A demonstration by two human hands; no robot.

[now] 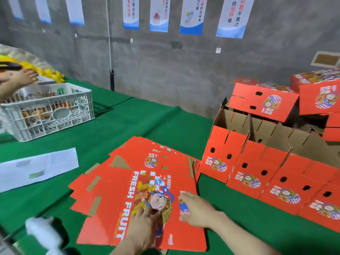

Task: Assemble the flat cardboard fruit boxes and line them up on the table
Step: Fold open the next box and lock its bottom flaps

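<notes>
Red flat fruit box (110,208) tops its stack, long axis pointing away from the person.
Left hand (145,223) and right hand (196,210) rest on it, fingers relaxed, gripping nothing; four assembled boxes (246,173) stand in a row.

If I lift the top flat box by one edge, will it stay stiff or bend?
The flat box probably stays stiff, being cardboard, but likely folds at its creases and cut flaps. It looks thin, so probably light. Its smooth print may let it slide over the stack.
</notes>
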